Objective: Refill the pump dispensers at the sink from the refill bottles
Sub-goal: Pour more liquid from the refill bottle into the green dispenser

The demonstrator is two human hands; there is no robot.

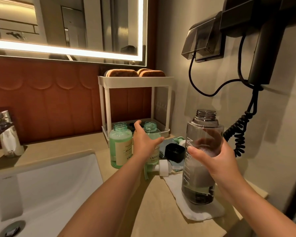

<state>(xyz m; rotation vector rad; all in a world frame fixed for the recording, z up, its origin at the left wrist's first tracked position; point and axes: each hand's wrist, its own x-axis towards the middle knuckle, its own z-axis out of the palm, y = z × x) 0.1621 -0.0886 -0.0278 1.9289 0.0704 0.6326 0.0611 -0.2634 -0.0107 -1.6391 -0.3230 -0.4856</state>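
The right hand (pixel 212 161) grips the tall smoky-grey refill bottle (pixel 204 129) around its middle, thumb on the front and fingers showing through the clear wall behind. The bottle stands upright on a white cloth (pixel 195 211) at the right end of the counter (pixel 140 212), uncapped, with white lettering down its side and dark liquid low in its base. The left hand (pixel 143 141) is spread wide and holds nothing; it reaches between two green dispenser bottles and overlaps the right one, though contact cannot be told. The left dispenser bottle (pixel 120 142) is mostly full of green liquid. The right dispenser bottle (pixel 151 130) looks paler. Both have bare threaded necks, and a white pump head (pixel 163 167) lies on the counter beside them, near a black cap (pixel 175 151).
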